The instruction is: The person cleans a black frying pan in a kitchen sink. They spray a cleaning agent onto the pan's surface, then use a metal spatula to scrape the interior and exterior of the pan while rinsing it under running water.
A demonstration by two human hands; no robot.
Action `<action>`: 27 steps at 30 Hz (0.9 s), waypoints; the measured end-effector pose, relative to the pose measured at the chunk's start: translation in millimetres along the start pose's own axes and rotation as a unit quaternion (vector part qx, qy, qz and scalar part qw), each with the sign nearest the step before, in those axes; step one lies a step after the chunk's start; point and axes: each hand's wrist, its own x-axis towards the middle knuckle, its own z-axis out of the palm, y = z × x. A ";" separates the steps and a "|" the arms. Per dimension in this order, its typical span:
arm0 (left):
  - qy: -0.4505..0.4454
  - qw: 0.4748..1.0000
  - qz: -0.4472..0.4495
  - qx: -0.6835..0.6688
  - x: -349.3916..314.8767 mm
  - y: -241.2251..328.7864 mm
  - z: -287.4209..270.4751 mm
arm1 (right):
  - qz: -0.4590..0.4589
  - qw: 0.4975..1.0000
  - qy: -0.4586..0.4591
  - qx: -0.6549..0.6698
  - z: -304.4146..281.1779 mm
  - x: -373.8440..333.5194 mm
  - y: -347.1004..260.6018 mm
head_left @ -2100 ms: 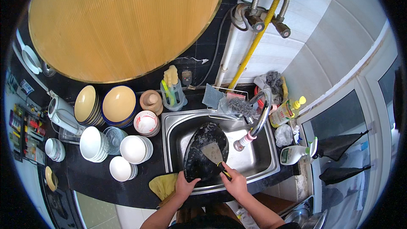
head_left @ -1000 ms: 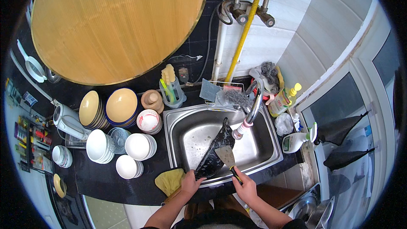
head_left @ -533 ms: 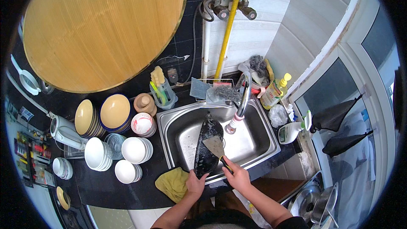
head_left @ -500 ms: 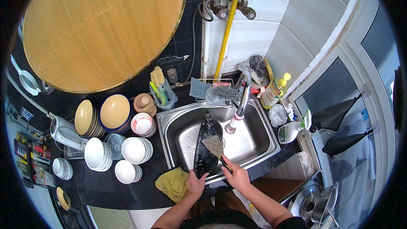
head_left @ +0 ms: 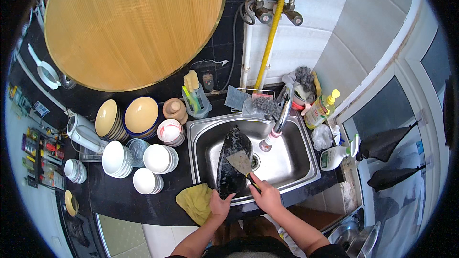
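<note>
Low in the middle, the left hand (head_left: 221, 206) grips the black pan (head_left: 233, 160) tipped in the sink (head_left: 306, 172). The right hand (head_left: 265, 196) grips the scraper (head_left: 240, 163). Best to hold the pan steady and scrape flat.

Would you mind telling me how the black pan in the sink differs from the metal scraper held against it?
The blackened round pan is large, tilted on edge in the steel sink, gripped by the left hand. The flat metal scraper is small, pale, held by the right hand. They touch.
</note>
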 end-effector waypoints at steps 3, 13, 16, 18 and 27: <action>-0.004 0.999 0.009 0.051 -0.3 4.0 -2.3 | 0.004 1.000 -0.014 0.005 -3.4 -8.3 6.1; 0.032 0.989 0.045 -0.139 60.6 90.2 -22.7 | 0.009 0.999 -0.031 0.009 -4.6 -5.7 9.9; -0.003 0.997 0.052 -0.057 87.0 74.0 -14.4 | 0.016 0.999 -0.022 0.021 -2.1 -6.9 9.3; 0.011 0.996 0.066 -0.062 90.7 66.1 -8.7 | 0.017 0.999 -0.028 0.020 -5.4 -9.5 7.1; 0.090 0.994 0.064 -0.022 81.6 72.2 -2.2 | -0.023 1.000 0.000 -0.018 3.8 -46.5 9.7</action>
